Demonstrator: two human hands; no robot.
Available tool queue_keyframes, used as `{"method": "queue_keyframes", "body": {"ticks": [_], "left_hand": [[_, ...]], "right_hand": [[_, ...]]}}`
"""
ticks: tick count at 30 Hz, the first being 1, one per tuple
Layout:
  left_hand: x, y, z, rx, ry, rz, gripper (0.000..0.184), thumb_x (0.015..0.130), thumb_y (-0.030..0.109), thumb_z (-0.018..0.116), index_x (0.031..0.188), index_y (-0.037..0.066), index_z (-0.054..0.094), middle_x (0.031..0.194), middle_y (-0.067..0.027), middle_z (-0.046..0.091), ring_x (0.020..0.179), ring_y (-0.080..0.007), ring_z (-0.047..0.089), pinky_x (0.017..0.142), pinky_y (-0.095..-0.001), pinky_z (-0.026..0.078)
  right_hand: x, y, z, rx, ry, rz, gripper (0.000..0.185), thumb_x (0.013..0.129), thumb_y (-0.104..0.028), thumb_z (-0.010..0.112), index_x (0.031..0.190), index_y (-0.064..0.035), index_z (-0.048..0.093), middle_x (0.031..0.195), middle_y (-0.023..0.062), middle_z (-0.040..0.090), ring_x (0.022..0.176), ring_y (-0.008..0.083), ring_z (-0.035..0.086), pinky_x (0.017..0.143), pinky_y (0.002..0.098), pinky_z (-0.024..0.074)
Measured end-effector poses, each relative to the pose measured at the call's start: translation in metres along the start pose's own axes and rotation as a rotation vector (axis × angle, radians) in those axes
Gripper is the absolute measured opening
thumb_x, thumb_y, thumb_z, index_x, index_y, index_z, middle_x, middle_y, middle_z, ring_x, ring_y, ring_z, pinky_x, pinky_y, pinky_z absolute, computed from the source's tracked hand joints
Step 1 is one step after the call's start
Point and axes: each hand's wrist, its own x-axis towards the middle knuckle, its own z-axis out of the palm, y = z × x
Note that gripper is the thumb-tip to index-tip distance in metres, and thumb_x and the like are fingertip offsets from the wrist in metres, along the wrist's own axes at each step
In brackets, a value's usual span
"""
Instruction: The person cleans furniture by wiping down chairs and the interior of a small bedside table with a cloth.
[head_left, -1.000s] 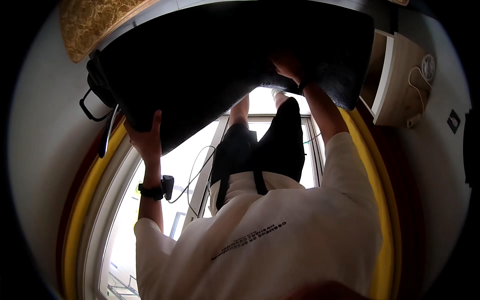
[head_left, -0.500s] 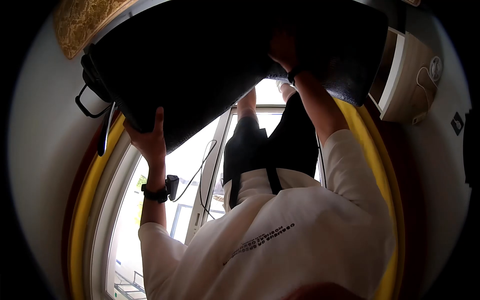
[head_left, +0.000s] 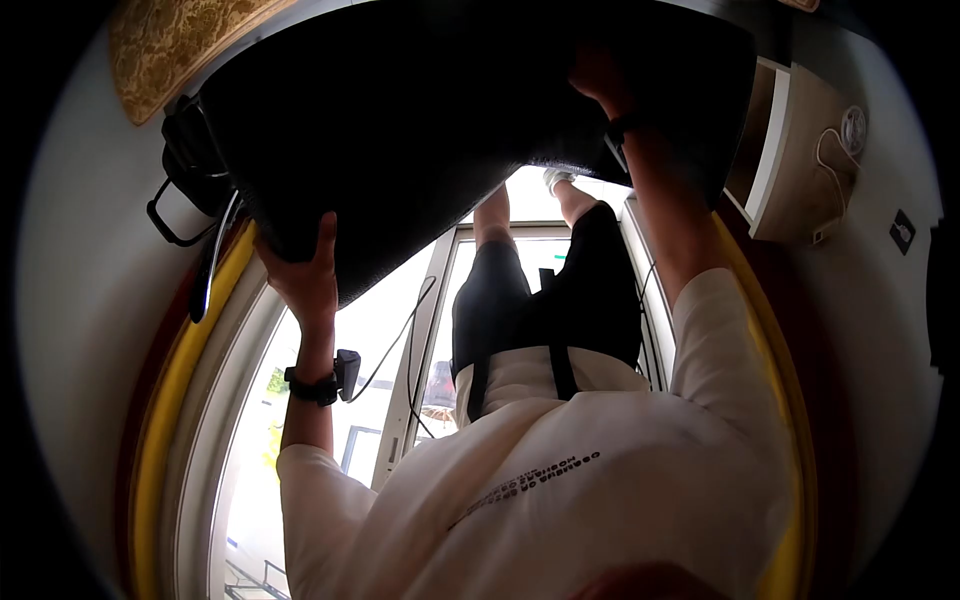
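A large black sheet-like thing with a textured surface (head_left: 420, 130) spans the top of the view; its exact kind is too dark to tell. Its lower edge bends to a notch near the middle. At its lower left corner, my left hand (head_left: 305, 275) is closed on the edge, thumb lying over the near face and the other fingers hidden behind. My right hand (head_left: 605, 85) is against the dark surface at the right, and its fingers are mostly lost in shadow. Both wrists carry black bands.
A black chair-like frame with an armrest (head_left: 185, 165) stands at the left, below a gold-patterned surface (head_left: 180, 50). To the right is a pale wooden cabinet (head_left: 805, 170) with a white cable (head_left: 825, 165). Yellow curtains (head_left: 165, 420) flank a bright glass door. A thin dark cable (head_left: 410, 340) hangs there.
My right hand has shifted up and to the right along the black sheet. My left hand keeps its grip, moving slightly right, and the sheet's right end has moved a little left in view.
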Motion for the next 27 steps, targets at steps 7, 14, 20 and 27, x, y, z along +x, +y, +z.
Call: {"method": "queue_keyframes", "body": {"ticks": [7,14,20,27], "left_hand": [[0.004,0.004,0.003,0.079,-0.024,0.012,0.096,0.076,0.053,0.081,0.137,-0.005,0.034,0.111,-0.0218,0.061,0.101,-0.0332,0.064,0.086,-0.0425,0.056],[0.004,0.017,0.0,-0.012,-0.067,-0.069,0.099,0.075,0.055,0.081,0.139,-0.003,0.034,0.119,-0.0207,0.058,0.109,-0.0327,0.061,0.092,-0.0438,0.054],[0.0,0.034,-0.003,0.038,-0.069,-0.05,0.096,0.077,0.053,0.08,0.139,-0.004,0.034,0.118,-0.022,0.059,0.111,-0.0341,0.06,0.096,-0.0468,0.052],[-0.009,0.05,-0.003,0.016,-0.095,-0.076,0.09,0.079,0.05,0.079,0.14,-0.002,0.037,0.129,-0.0209,0.055,0.119,-0.0334,0.057,0.101,-0.0459,0.049]], "right_hand": [[-0.054,-0.09,0.04,0.122,-0.225,0.189,0.042,0.086,-0.025,0.061,0.124,-0.0056,0.06,0.121,0.0193,0.061,0.106,0.0352,0.062,0.088,0.0468,0.0526],[-0.155,-0.148,0.055,0.188,-0.216,0.288,0.069,0.08,-0.016,0.068,0.141,0.0019,0.042,0.135,0.0215,0.054,0.113,0.0406,0.059,0.092,0.0473,0.0524],[-0.114,-0.101,0.029,0.151,-0.496,0.31,0.039,0.085,-0.019,0.065,0.123,-0.0102,0.064,0.127,0.0165,0.062,0.112,0.0328,0.063,0.086,0.0449,0.0555],[-0.058,-0.059,0.0,0.219,-0.071,0.416,0.041,0.083,-0.016,0.06,0.124,-0.0157,0.062,0.128,0.0191,0.056,0.109,0.0414,0.061,0.081,0.051,0.0558]]}}
